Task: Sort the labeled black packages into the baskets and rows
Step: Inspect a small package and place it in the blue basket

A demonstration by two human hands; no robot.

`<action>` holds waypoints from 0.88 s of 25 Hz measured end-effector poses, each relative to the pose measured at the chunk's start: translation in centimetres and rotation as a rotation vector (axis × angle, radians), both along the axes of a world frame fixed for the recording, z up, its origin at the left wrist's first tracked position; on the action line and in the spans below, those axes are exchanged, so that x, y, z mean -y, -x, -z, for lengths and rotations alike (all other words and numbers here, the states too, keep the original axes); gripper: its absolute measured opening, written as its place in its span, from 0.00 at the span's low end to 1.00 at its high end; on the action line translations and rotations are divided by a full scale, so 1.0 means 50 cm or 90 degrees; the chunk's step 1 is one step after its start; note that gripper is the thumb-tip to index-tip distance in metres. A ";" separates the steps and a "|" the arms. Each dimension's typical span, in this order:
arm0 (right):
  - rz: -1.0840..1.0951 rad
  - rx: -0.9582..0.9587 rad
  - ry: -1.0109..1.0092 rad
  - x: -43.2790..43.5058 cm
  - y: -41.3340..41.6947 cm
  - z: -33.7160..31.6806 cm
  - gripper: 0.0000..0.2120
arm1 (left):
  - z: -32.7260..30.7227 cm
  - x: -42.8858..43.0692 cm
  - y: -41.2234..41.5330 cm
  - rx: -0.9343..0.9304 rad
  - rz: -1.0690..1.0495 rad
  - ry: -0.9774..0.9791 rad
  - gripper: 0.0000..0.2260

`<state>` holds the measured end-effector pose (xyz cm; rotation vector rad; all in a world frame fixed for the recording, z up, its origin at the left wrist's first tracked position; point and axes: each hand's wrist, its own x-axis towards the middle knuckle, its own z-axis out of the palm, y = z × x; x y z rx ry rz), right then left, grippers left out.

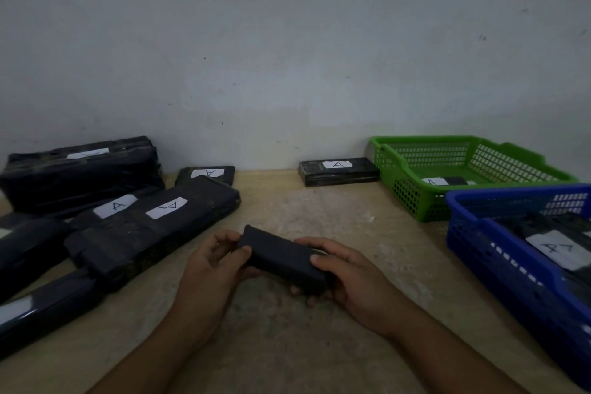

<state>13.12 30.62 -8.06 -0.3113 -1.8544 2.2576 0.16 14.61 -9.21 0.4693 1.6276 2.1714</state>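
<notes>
Gripping a small black package (281,257) at lower centre of the frame, the left hand (211,262) and right hand (350,277) curl their fingers round its two ends, over the table (367,221). The package is an oblong block; its visible faces are plain matte black. Long black packages (153,227) with white "A" labels lie piled at left. A labelled package (339,171) lies against the wall (287,57) at centre. At right, a green basket (406,189) and a blue basket (499,265) each hold a labelled black pack.
</notes>
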 end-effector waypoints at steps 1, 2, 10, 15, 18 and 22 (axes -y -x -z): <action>-0.003 0.009 -0.004 0.000 -0.001 0.001 0.13 | 0.001 0.000 0.000 -0.015 -0.004 0.013 0.06; 0.001 0.017 -0.015 0.001 -0.002 0.000 0.12 | 0.005 0.000 0.000 -0.048 -0.007 0.042 0.06; 0.120 -0.034 -0.292 0.010 -0.012 0.000 0.15 | -0.003 0.002 -0.034 -0.332 -0.036 0.288 0.26; 0.117 -0.128 -0.276 0.028 -0.014 0.007 0.19 | -0.002 0.002 -0.049 -0.429 0.028 0.325 0.32; 0.047 -0.113 -0.179 0.038 -0.013 0.006 0.17 | 0.007 0.002 -0.046 -0.467 0.025 0.328 0.31; 0.091 -0.062 -0.224 0.033 -0.009 0.008 0.16 | 0.004 0.007 -0.047 -0.500 0.066 0.302 0.27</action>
